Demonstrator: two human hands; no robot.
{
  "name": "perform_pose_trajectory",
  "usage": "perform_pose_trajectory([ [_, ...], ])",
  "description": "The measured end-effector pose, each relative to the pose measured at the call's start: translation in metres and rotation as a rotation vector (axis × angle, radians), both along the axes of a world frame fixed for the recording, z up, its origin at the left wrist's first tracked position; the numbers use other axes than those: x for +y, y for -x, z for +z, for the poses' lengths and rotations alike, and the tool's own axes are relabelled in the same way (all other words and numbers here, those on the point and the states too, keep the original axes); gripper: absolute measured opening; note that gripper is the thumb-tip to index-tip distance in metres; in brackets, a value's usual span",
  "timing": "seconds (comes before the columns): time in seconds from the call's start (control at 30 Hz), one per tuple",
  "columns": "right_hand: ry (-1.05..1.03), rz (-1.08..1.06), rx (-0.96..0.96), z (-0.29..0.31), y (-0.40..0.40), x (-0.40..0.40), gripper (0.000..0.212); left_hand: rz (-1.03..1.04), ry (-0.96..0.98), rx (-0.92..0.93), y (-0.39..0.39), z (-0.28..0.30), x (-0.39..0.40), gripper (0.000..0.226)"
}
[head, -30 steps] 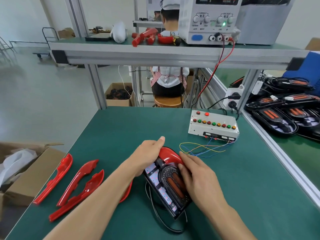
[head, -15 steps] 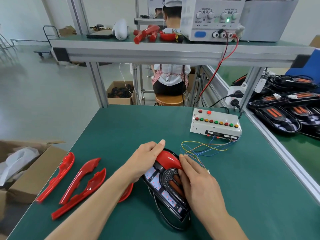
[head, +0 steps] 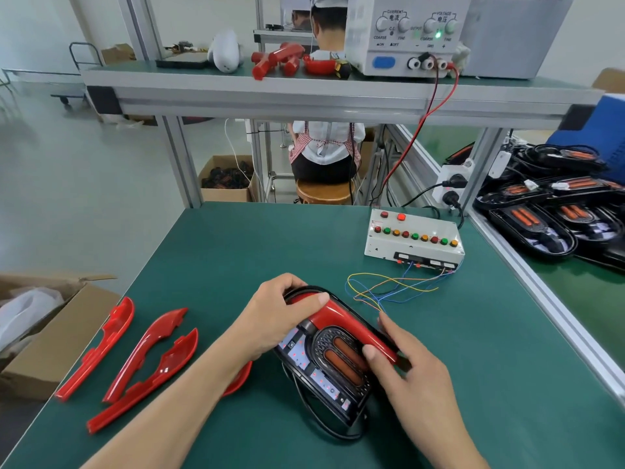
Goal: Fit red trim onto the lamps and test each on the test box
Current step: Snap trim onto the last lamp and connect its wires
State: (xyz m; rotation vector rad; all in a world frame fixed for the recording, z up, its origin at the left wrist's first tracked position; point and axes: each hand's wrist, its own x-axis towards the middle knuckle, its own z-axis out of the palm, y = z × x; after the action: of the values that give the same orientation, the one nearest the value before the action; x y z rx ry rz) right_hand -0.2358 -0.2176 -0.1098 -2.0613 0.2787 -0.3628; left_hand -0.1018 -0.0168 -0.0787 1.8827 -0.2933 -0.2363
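A black lamp (head: 329, 363) with two orange bars lies on the green table (head: 473, 350) in front of me. A red trim (head: 341, 321) sits along its top and right edge. My left hand (head: 277, 319) grips the lamp's far end, thumb pressing on the trim. My right hand (head: 402, 367) holds the lamp's right side, thumb on the trim's lower end. The white test box (head: 414, 240) with coloured buttons stands behind, thin coloured wires (head: 382, 287) trailing from it toward the lamp.
Three loose red trims (head: 135, 360) lie at the left, a fourth partly hidden under my left forearm. A cardboard box (head: 50, 333) is off the left edge. More black lamps (head: 554, 218) lie on the right bench. A power supply (head: 406, 32) stands on the shelf.
The trim now shows along the lamp's whole right edge. My right hand has slid back toward the trim's lower end, and my left thumb has moved onto its top.
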Motion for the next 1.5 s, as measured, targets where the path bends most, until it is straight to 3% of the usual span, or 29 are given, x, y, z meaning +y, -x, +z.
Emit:
perform_pose_trajectory([
  [0.1,-0.079,-0.011,-0.052,-0.01,0.007,0.002,0.048,0.012,0.03,0.023,0.0,-0.002,0.0,0.047],
  [0.17,-0.264,-0.009,-0.053,-0.014,0.007,0.006,0.054,0.021,0.034,0.027,0.001,-0.002,0.0,0.048],
  [0.27,-0.566,-0.048,-0.036,-0.017,0.003,0.006,0.046,0.024,0.035,0.039,0.001,-0.001,0.002,0.05],
  [0.4,-0.693,-0.064,0.042,-0.018,-0.004,0.002,0.028,0.002,0.049,0.067,0.001,-0.001,0.002,0.056],
  [0.57,-0.592,-0.075,0.055,-0.02,-0.008,0.003,0.023,-0.012,0.023,0.071,0.002,0.0,0.002,0.058],
  [0.73,-0.723,-0.072,0.055,-0.023,-0.009,0.001,0.022,-0.022,0.051,0.095,0.004,0.002,0.004,0.058],
  [0.9,-0.794,-0.061,0.045,-0.022,-0.009,0.001,0.024,-0.06,0.116,0.231,0.003,0.004,0.005,0.051],
  [1.0,-0.802,-0.058,0.045,-0.021,-0.009,0.001,0.024,-0.023,0.109,0.231,0.003,0.002,0.005,0.039],
  [1.17,-0.783,-0.039,0.048,-0.021,-0.01,-0.002,0.023,-0.017,0.116,0.224,0.005,0.002,0.003,0.046],
  [1.33,-0.806,-0.035,0.05,-0.021,-0.011,-0.002,0.024,-0.025,0.194,0.372,0.005,0.008,0.002,0.054],
  [1.5,-0.827,-0.039,0.044,-0.019,-0.01,-0.001,0.024,-0.034,0.221,0.441,0.006,0.014,0.002,0.042],
])
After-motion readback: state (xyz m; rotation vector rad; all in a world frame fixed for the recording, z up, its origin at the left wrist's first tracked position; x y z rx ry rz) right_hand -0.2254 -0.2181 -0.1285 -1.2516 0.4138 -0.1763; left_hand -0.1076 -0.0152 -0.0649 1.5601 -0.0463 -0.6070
